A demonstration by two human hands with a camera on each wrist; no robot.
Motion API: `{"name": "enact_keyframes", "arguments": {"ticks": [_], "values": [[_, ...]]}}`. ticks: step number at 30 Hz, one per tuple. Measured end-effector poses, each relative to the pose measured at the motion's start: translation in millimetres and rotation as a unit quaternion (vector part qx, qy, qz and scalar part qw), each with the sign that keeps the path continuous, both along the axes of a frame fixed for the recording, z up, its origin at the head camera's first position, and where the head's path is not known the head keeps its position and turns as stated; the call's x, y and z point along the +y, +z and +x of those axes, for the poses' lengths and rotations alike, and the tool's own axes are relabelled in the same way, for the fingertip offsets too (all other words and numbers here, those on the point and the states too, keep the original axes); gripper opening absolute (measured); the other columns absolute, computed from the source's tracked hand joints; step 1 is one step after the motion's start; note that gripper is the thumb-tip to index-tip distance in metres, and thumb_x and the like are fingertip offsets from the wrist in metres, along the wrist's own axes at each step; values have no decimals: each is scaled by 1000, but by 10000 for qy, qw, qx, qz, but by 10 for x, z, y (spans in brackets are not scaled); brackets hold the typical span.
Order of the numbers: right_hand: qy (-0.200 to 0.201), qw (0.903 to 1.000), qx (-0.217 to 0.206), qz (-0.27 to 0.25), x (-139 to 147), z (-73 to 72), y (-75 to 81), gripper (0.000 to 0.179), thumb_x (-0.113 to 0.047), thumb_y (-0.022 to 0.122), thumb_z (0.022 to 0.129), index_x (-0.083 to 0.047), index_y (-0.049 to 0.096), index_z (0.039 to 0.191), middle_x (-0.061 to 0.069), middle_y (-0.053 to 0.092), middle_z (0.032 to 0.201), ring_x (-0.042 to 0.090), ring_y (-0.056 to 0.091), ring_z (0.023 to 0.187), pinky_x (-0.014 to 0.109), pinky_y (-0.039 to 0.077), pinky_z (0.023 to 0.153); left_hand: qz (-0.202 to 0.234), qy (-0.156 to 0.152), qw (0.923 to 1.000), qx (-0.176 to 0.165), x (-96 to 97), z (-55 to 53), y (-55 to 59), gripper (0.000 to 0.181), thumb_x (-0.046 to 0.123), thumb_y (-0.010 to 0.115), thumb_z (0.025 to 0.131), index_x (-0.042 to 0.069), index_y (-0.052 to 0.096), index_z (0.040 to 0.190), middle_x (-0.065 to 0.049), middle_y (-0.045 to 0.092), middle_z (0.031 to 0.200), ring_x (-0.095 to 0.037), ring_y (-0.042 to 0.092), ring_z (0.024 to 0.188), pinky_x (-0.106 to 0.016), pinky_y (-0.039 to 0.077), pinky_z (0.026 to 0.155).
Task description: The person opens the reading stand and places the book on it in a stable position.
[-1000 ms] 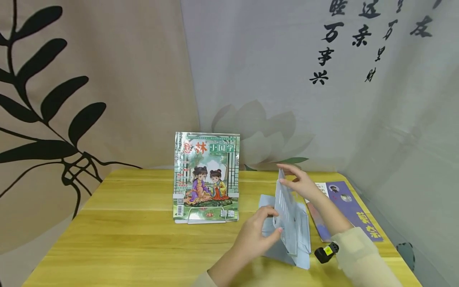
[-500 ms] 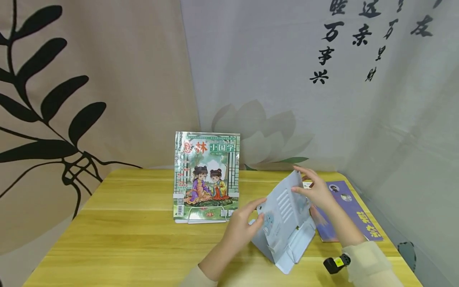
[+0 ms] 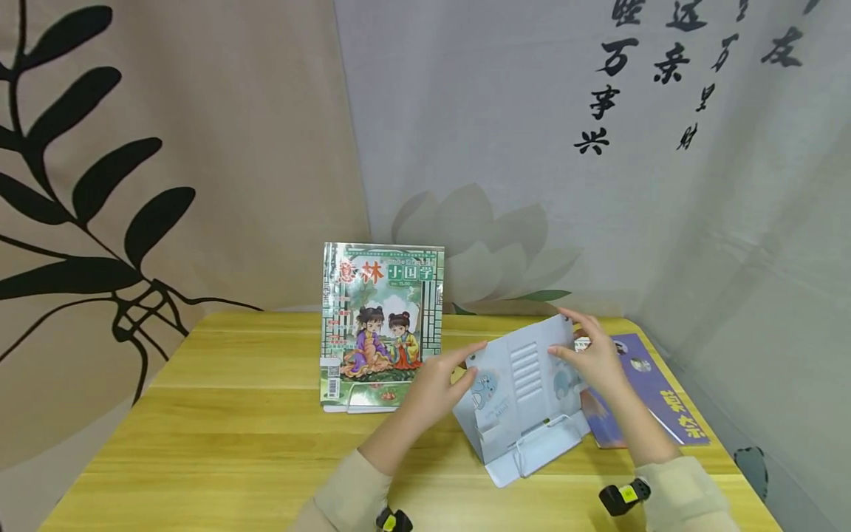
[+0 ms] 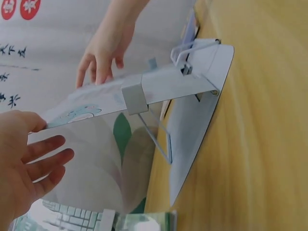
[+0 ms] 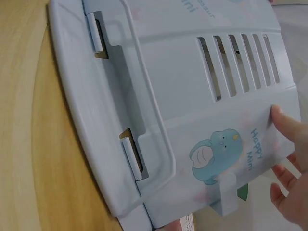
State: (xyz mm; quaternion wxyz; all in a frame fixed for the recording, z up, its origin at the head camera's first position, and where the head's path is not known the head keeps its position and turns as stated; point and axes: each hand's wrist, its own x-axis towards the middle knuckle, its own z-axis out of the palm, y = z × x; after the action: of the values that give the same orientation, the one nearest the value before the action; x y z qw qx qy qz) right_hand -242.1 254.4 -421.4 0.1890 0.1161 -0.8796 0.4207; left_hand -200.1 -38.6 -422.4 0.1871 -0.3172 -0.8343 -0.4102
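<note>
A pale blue metal book stand (image 3: 528, 384) with slots and cartoon dinosaurs stands on the table, its back panel tilted up from a flat base. At the panel's upper left corner, my left hand (image 3: 435, 391) pinches the edge between thumb and fingers. My right hand (image 3: 595, 358) holds the upper right corner, thumb on the printed face and fingers behind. From the left wrist, a wire prop (image 4: 156, 137) shows between the panel and the base (image 4: 187, 139). The right wrist view shows the wire page holder (image 5: 156, 115) along the lower ledge (image 5: 82, 110).
Left of the stand, a green magazine (image 3: 382, 325) leans upright on another holder. A purple booklet (image 3: 654, 399) lies flat at the right, partly behind my right arm. Wooden table (image 3: 233, 443) stretches to the left, and a printed curtain (image 3: 266, 148) hangs behind.
Both hands have turned the stand from nearly edge-on until its printed face points toward me. The right hand has shifted right, and the left hand has moved up and left.
</note>
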Motion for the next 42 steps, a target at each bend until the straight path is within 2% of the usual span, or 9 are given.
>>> {"name": "enact_keyframes", "arguments": {"ticks": [3, 6, 9, 12, 16, 24, 29, 36, 42], "values": [[-139, 9999, 26, -40, -1, -3, -20, 68, -15, 82, 75, -14, 53, 137, 10, 50, 124, 24, 49, 94, 23, 45, 56, -237, 75, 9997, 10, -23, -81, 32, 44, 10, 64, 91, 14, 57, 135, -4, 63, 124, -12, 63, 83, -22, 51, 60], [-311, 9995, -38, -60, -7, -15, -44, 69, -20, 82, 76, -16, 51, 137, 7, 50, 122, 21, 47, 94, 24, 45, 55, -453, 205, 9988, 0, -33, -158, 53, 48, 11, 66, 90, 17, 55, 136, -4, 64, 122, -9, 60, 75, -17, 42, 48], [-497, 9987, 2, -111, -32, -30, -61, 69, -21, 83, 75, -15, 52, 136, 7, 50, 118, 21, 47, 93, 25, 43, 55, -604, 348, 9975, -79, -30, -225, 55, 57, 13, 72, 86, 20, 52, 139, -3, 66, 118, -7, 52, 61, -18, 40, 45], [-673, 9974, 111, -222, -71, -56, -79, 69, -19, 85, 72, -14, 54, 133, 8, 52, 112, 20, 47, 90, 24, 42, 56, -714, 546, 9957, -202, -16, -282, 52, 64, 14, 76, 83, 22, 49, 141, -2, 68, 94, -7, 42, 50, -19, 38, 45], [-851, 9952, 198, -434, -113, -90, -118, 69, -16, 86, 70, -12, 54, 132, 9, 54, 113, 19, 47, 89, 22, 41, 59, -826, 843, 9925, -329, 27, -360, 38, 72, 17, 79, 81, 24, 45, 143, 1, 55, 68, -8, 42, 51, -22, 37, 45], [-987, 9918, 292, -764, -175, -220, -168, 69, -10, 85, 71, -10, 53, 132, 13, 56, 117, 23, 49, 88, 22, 40, 62, -942, 1358, 9856, -348, 125, -539, -15, 77, 17, 77, 83, 27, 37, 148, -7, 65, 84, -13, 52, 58, -24, 41, 46], [-1143, 9904, 132, -768, -181, -321, -182, 69, -14, 85, 73, -15, 52, 133, 15, 57, 108, 24, 50, 88, 26, 42, 60, -1038, 1575, 9813, -375, 180, -639, -22, 78, 17, 74, 85, 29, 32, 149, -6, 63, 76, -14, 52, 56, -25, 41, 45], [-1211, 9895, -30, -791, -189, -447, -187, 68, -19, 82, 77, -19, 49, 136, 12, 56, 118, 27, 51, 93, 31, 44, 62, -888, 1727, 9792, -580, 261, -744, -27, 80, 13, 71, 87, 31, 27, 151, -7, 58, 67, -16, 50, 53, -27, 43, 47], [-1217, 9887, 6, -880, -197, -548, -190, 69, -18, 82, 77, -17, 49, 137, 15, 57, 113, 26, 51, 92, 30, 42, 63, -924, 2074, 9715, -682, 346, -810, -53, 85, 12, 72, 86, 34, 23, 152, -7, 54, 60, -17, 50, 51, -27, 43, 47]]}}
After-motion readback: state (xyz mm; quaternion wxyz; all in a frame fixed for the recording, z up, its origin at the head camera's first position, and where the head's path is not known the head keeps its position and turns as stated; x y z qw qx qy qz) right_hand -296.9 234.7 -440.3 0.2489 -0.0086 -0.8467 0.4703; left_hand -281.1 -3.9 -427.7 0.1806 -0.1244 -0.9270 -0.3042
